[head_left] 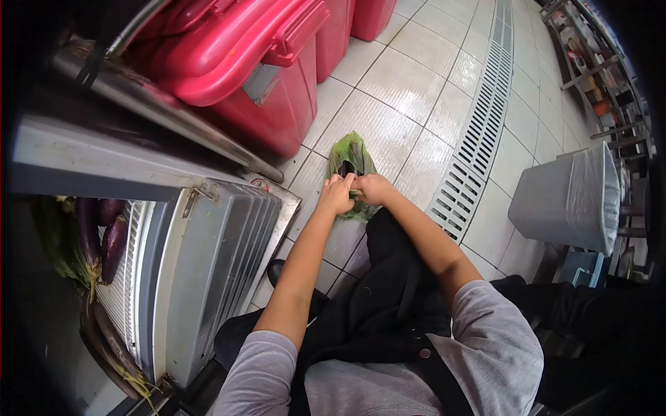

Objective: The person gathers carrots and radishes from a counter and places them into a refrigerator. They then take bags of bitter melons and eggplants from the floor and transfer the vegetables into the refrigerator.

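Observation:
A thin green see-through plastic bag (345,148) is in front of me, low over the tiled floor, with something dark inside that I cannot make out. Both hands meet at its gathered part. My left hand (338,195) is closed on the bag from the left side. Close beside it, my right hand (373,190) has its fingers curled in on the same gathered plastic. Loose film hangs below the hands toward my knees. The fingertips partly hide one another.
At left stands an open fridge cabinet (225,277) with purple eggplants (89,232) on a white rack. Red lidded bins (291,97) line the upper left. A floor drain grate (479,145) runs along the right, near a lined grey bin (555,197) and shelving (590,69).

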The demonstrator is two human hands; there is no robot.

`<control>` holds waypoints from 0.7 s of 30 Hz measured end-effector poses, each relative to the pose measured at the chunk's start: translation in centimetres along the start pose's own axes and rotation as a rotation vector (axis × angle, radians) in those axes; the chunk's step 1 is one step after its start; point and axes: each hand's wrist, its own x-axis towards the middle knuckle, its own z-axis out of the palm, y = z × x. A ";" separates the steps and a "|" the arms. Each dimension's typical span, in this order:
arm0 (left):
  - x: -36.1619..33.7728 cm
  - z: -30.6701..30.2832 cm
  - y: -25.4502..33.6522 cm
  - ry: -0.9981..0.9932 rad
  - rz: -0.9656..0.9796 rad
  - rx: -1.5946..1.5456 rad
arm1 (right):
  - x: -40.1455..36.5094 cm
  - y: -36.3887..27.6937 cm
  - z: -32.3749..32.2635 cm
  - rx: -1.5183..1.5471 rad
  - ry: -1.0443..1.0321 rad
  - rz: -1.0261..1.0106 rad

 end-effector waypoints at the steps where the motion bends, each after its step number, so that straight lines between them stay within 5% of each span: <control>1: -0.3 -0.1 -0.1 -0.006 0.003 0.000 | -0.6 0.5 -0.4 0.004 0.000 0.005; 3: -1.7 -0.2 -0.8 -0.093 0.010 0.357 | -2.0 1.8 -1.5 0.070 -0.085 0.079; 4: -2.6 0.5 -1.2 0.031 -0.047 0.331 | -2.9 3.5 -1.6 0.039 -0.153 0.127; 6: -2.9 2.6 -3.3 -0.036 -0.213 0.227 | -5.4 6.1 -1.1 0.202 -0.343 0.419; 7: -2.7 4.0 -4.4 -0.101 -0.380 0.127 | -6.8 7.4 0.2 0.253 -0.332 0.477; 10: -3.8 7.6 -3.5 -0.042 -0.331 0.255 | -10.4 8.0 5.7 0.579 -0.141 0.756; 11: -4.2 8.5 -2.9 0.004 -0.283 0.425 | -11.0 7.3 5.0 0.798 -0.282 1.056; 13: -5.4 7.9 -1.5 -0.060 -0.409 0.236 | -11.4 7.6 5.7 0.933 -0.159 1.313; 14: -5.8 8.4 -1.6 -0.012 -0.488 0.068 | -11.2 7.6 6.2 0.931 -0.159 1.313; 16: -6.3 8.8 -1.8 0.151 -0.489 -0.070 | -9.7 6.8 6.5 -0.080 0.856 0.910; 18: -5.5 8.9 -2.0 0.219 -0.438 -0.075 | -6.6 6.2 5.2 0.042 0.840 0.543; 20: -5.1 8.5 -1.2 0.343 -0.356 -0.057 | -3.8 4.3 4.5 0.464 0.394 0.546; 21: -4.7 8.6 -0.6 0.347 -0.360 -0.061 | -2.9 3.0 4.7 0.311 0.331 0.528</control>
